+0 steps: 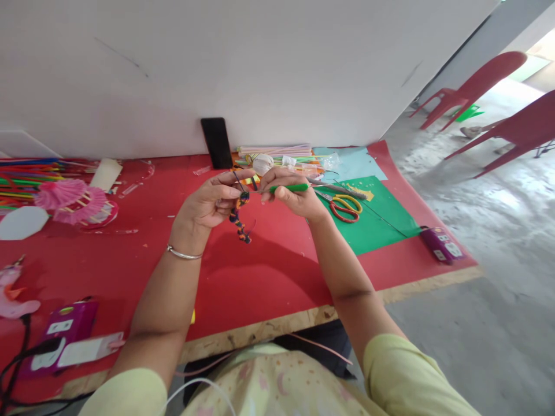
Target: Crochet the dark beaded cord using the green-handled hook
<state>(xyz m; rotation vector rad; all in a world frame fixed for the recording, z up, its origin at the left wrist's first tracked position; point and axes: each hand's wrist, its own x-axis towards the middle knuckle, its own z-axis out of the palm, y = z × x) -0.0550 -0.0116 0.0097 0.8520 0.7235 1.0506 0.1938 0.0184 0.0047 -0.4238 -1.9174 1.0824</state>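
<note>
Above the middle of the table, my left hand (212,199) pinches the upper end of a small crocheted strip (239,218) in dark blue and orange yarn. The strip hangs down from the fingertips, curling a little. A dark strand sticks up near the index finger. My right hand (290,193) is closed around a crochet hook with a green handle (289,188). Its thin metal shaft points left and reaches the top of the strip. Whether a loop sits on the hook's tip is too small to tell.
Scissors (344,207) with red and yellow handles lie on a green sheet (381,225) to the right. A black phone (217,143) leans against the wall. Pink paper umbrellas (71,201) lie left. Purple boxes stand at the near left (65,329) and right edge (440,244).
</note>
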